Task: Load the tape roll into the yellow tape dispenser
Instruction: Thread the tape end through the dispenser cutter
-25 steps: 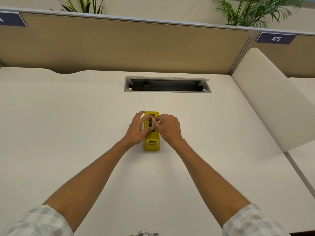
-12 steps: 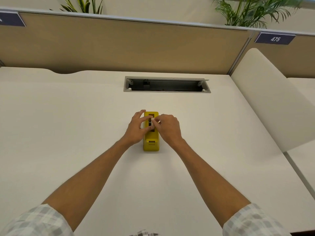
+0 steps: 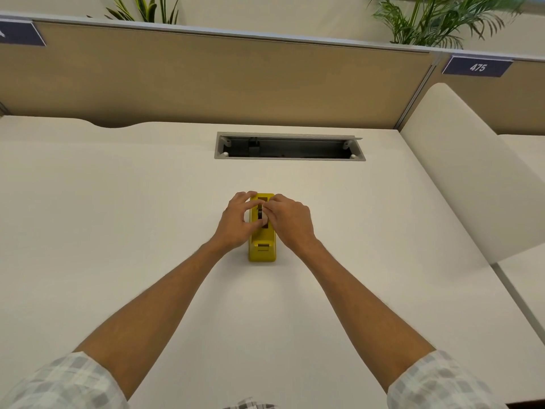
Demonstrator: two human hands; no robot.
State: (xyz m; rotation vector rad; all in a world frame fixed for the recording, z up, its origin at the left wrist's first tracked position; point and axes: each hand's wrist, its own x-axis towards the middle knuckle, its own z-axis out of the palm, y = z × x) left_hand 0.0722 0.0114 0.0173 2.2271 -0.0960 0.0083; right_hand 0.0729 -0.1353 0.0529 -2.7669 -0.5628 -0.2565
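Desk [image 3: 118, 231] scene unchanged; hands [image 3: 236, 222] stay.

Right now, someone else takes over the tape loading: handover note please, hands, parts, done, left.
Left hand: fingers curled against the left side of the yellow tape dispenser, thumb at the slot.
Right hand: grip pinching at the tape roll from the right.
Dispenser stands on the white desk, cutter end toward the person.
Done: roll is down in the dispenser's slot, mostly hidden by fingers.
Left: cannot tell if it is fully seated; check, then feed tape to the cutter.
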